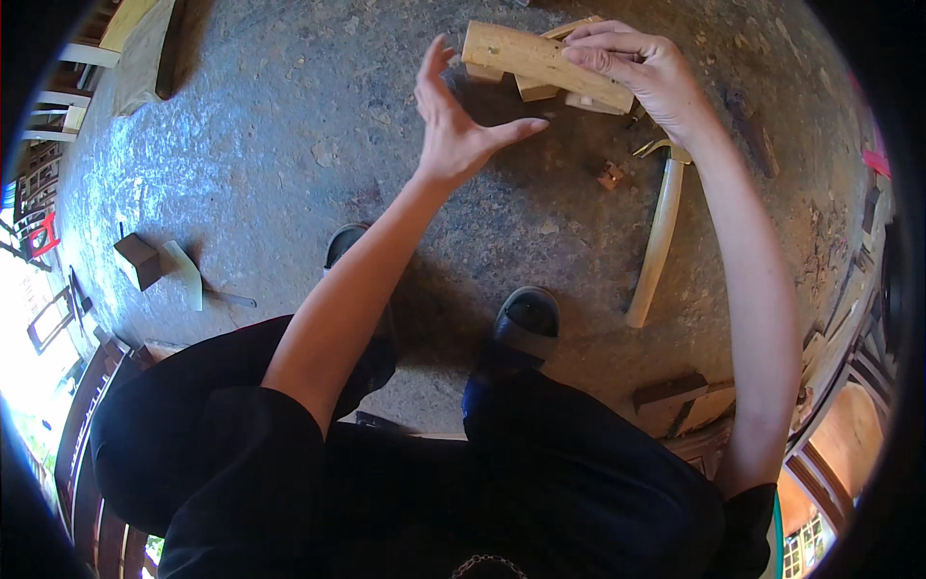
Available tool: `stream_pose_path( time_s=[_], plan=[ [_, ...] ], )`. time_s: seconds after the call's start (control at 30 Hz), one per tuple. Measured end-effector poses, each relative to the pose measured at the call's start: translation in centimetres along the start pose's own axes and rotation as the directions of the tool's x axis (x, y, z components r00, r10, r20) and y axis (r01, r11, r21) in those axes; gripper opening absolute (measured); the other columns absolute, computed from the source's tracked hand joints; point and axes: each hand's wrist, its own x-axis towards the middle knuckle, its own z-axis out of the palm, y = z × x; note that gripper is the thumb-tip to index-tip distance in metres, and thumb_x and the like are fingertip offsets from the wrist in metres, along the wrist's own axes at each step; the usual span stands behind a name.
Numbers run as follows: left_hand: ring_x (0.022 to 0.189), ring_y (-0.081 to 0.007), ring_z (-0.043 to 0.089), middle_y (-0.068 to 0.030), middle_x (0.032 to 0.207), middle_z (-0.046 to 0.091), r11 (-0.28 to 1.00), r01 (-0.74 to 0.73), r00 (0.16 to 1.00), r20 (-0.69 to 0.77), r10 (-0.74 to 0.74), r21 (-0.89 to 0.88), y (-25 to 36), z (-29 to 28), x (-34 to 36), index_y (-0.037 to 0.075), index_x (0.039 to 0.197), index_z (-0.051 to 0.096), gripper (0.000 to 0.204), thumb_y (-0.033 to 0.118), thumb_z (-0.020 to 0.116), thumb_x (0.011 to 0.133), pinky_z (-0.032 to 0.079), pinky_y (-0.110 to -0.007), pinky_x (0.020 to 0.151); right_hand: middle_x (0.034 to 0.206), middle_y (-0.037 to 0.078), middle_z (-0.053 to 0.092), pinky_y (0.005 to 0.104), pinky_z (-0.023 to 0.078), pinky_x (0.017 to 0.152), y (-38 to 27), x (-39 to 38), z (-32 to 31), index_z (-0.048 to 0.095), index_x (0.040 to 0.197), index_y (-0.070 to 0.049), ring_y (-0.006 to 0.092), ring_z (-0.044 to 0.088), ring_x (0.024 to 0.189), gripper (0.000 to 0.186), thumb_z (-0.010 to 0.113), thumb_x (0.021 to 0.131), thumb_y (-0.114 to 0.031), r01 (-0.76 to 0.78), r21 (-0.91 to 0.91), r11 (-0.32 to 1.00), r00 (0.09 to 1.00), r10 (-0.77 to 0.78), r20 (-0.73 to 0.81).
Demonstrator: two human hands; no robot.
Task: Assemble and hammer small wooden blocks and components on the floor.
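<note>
At the far side of the floor, my right hand [648, 75] pinches the right end of a pale wooden block [540, 64] between thumb and fingers. The block lies slantwise over several other wood pieces [536, 90], which it partly hides. My left hand [460, 127] is beside the block's left end, thumb and fingers spread wide, holding nothing. Below my right wrist lies a claw hammer [656, 232] with a pale wooden handle, its head partly covered by the wrist. A small brown piece [611, 175] sits on the floor left of the hammer head.
My sandalled feet [529, 314] rest on the worn concrete floor [289, 145]. A dark wooden block [140, 261] and a pale curved sheet [183, 275] lie at the left. At the upper left stands a wooden board [148, 58]. More wood [670, 394] lies at the lower right.
</note>
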Motion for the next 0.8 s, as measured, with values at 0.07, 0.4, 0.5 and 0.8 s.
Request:
stream_pose_path(
  time_s=[0.07, 0.4, 0.5, 0.8],
  plan=[
    [0.140, -0.0357, 0.040, -0.0212, 0.152, 0.032, 0.996, -0.053, 0.999, -0.007, 0.053, -0.073, 0.0, -1.2, 0.6, 0.005, 0.158, 0.016, 0.133, 0.056, 0.096, 0.065, 0.034, -0.053, 0.118, 0.121, 0.001, 0.072, 0.0284, 0.053, 0.096, -0.2, 0.6, -0.1, 0.081, 0.113, -0.012, 0.0133, 0.066, 0.111, 0.025, 0.075, 0.095, -0.029, 0.032, -0.084, 0.996, 0.999, -0.029, 0.035],
    [0.133, -0.0391, 0.050, -0.0199, 0.140, 0.051, 0.924, -0.380, 0.925, -0.050, 0.378, -0.040, 3.3, -1.4, 5.5, 0.004, 0.146, 0.045, 0.113, 0.054, 0.098, 0.059, 0.042, -0.049, 0.112, 0.103, -0.001, 0.071, 0.0278, 0.053, 0.087, -1.5, 2.3, -0.5, 0.074, 0.115, -0.007, 0.0096, 0.068, 0.096, 0.023, 0.075, 0.097, -0.021, 0.198, -0.276, 0.940, 0.980, -0.189, 0.059],
    [0.130, -0.0371, 0.053, -0.0173, 0.137, 0.053, 0.923, -0.385, 0.922, -0.036, 0.385, -0.001, 3.9, -1.5, 6.7, 0.010, 0.134, 0.058, 0.091, 0.052, 0.096, 0.063, 0.045, -0.049, 0.108, 0.104, 0.001, 0.072, 0.0273, 0.054, 0.086, -2.2, 1.7, -0.1, 0.071, 0.122, -0.007, 0.0104, 0.068, 0.096, 0.028, 0.074, 0.097, -0.021, 0.019, -0.166, 0.986, 0.999, -0.014, 0.030],
    [0.108, -0.0285, 0.064, -0.0065, 0.108, 0.067, 0.930, -0.365, 0.918, 0.181, 0.352, 0.042, 5.1, -4.3, 6.5, 0.011, 0.113, 0.069, 0.059, 0.038, 0.092, 0.065, 0.042, -0.043, 0.098, 0.129, 0.014, 0.061, 0.0415, 0.048, 0.104, -7.3, 1.2, 1.6, 0.060, 0.135, -0.007, 0.0328, 0.060, 0.123, 0.051, 0.073, 0.085, -0.014, 0.232, -0.468, 0.853, 0.965, -0.142, 0.221]
  ],
)
